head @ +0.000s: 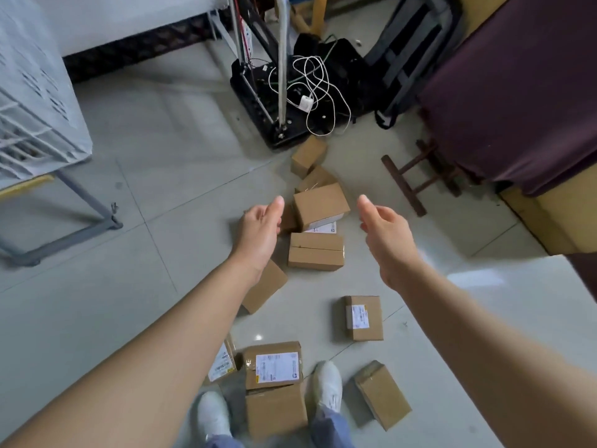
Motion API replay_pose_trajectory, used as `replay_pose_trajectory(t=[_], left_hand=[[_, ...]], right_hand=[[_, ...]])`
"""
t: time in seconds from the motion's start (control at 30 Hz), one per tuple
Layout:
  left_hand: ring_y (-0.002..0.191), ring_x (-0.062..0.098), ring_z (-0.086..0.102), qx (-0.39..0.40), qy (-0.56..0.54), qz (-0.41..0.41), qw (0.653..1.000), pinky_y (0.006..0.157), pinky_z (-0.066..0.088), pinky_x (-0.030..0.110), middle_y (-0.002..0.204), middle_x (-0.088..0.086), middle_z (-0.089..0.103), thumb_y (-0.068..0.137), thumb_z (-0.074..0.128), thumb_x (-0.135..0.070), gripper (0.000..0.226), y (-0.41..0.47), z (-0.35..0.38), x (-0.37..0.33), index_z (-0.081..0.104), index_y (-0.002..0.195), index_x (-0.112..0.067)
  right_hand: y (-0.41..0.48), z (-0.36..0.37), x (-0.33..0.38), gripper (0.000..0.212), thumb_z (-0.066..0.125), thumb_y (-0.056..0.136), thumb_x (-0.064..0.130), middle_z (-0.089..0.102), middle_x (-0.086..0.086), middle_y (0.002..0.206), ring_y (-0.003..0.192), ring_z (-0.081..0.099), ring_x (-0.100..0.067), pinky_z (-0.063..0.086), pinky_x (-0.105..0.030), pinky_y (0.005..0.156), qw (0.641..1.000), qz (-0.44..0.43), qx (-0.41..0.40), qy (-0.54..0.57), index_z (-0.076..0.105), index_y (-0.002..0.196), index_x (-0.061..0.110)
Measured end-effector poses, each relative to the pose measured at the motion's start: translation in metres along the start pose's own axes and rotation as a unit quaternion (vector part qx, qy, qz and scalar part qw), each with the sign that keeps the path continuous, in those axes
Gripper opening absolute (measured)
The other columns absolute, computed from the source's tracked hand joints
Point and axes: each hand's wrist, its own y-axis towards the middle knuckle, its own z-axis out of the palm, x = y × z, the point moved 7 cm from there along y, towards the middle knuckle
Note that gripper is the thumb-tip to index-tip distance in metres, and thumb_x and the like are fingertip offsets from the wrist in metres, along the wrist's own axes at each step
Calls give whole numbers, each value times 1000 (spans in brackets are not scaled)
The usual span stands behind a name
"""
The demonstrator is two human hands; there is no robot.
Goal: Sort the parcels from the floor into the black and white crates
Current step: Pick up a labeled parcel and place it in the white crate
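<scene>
Several brown cardboard parcels lie scattered on the tiled floor. One parcel point(319, 205) sits on top of a small heap in the middle, with a flat parcel point(316, 255) just in front of it. My left hand point(261, 229) is stretched out to the left of that top parcel, fingers relaxed, holding nothing. My right hand point(386, 236) reaches out on its right side, also empty. Neither hand touches a parcel. A labelled parcel point(362, 317) lies nearer me, and another labelled parcel point(274, 365) lies between my shoes. A white crate point(35, 101) stands at the left on a stand.
A black trolley base point(284, 137) with tangled white cables stands behind the heap. A small wooden stool point(416, 176) lies at the right beside a purple-covered piece of furniture point(517, 92). The crate's metal stand legs point(97, 218) reach across the floor at the left.
</scene>
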Motion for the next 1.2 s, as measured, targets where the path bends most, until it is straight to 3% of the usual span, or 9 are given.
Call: replay_pose_trajectory(t=[0.23, 0.4, 0.5, 0.57, 0.67, 0.8, 0.93, 1.03, 1.2], left_hand=[[90, 23, 55, -5, 67, -36, 997, 75, 37, 33, 94, 6, 51, 95, 45, -44, 29, 103, 48, 108, 49, 92, -15], [105, 26, 58, 13, 100, -67, 993, 74, 38, 29, 87, -4, 55, 94, 44, -48, 31, 169, 84, 193, 51, 82, -20], [99, 22, 53, 19, 132, -78, 988, 82, 34, 29, 93, -4, 53, 94, 44, -49, 28, 202, 103, 241, 48, 86, -23], [96, 20, 47, 23, 174, -70, 982, 83, 33, 29, 103, -1, 51, 95, 42, -49, 29, 223, 116, 269, 48, 92, -21], [111, 26, 50, 33, 228, -67, 971, 90, 36, 32, 123, 8, 54, 95, 40, -50, 50, 251, 130, 304, 50, 122, -9], [124, 28, 45, 32, 211, -110, 971, 104, 34, 34, 138, 10, 47, 94, 40, -54, 64, 279, 139, 338, 38, 140, -9], [111, 22, 54, 29, 99, -161, 982, 100, 39, 34, 125, 4, 58, 94, 43, -54, 47, 286, 145, 353, 51, 124, -19], [104, 21, 55, 23, 86, -162, 983, 92, 40, 34, 115, 1, 60, 92, 42, -58, 35, 272, 145, 346, 51, 102, -26], [104, 20, 53, 20, 72, -161, 984, 89, 36, 34, 106, -4, 58, 91, 44, -59, 32, 224, 130, 311, 50, 87, -27]], right_hand=[[108, 36, -113, 46, 50, 93, 50, 62, 0, 96, 76, 53, -3, 38, -19, 62, 998, 13, 9, -64, 62, 112, 11], [178, 57, -201, 62, 49, 94, 48, 58, -23, 122, 112, 54, -35, 45, -40, 90, 995, 49, -6, -88, 54, 119, -9], [212, 73, -256, 60, 48, 93, 51, 59, -14, 106, 95, 54, -27, 42, -27, 67, 993, 81, 7, -83, 57, 119, -2], [229, 83, -291, 57, 51, 91, 53, 49, -9, 106, 95, 47, -22, 37, -23, 64, 992, 102, 9, -77, 53, 120, 4], [250, 96, -334, 71, 54, 91, 50, 47, -12, 133, 117, 47, -23, 31, -23, 83, 990, 125, 5, -56, 36, 140, 2], [271, 107, -366, 69, 52, 91, 53, 46, -4, 114, 98, 41, -16, 31, -26, 82, 989, 143, 7, -37, 39, 137, 3], [273, 114, -377, 72, 51, 89, 58, 51, -3, 106, 91, 49, -19, 37, -26, 79, 986, 168, 22, -4, 45, 134, 1], [263, 108, -369, 72, 52, 89, 58, 55, -10, 122, 105, 51, -23, 34, -27, 82, 985, 170, 7, 12, 47, 132, 0], [225, 84, -335, 52, 52, 90, 55, 53, 2, 85, 74, 49, -12, 35, -22, 62, 985, 170, -15, 12, 56, 109, 8]])
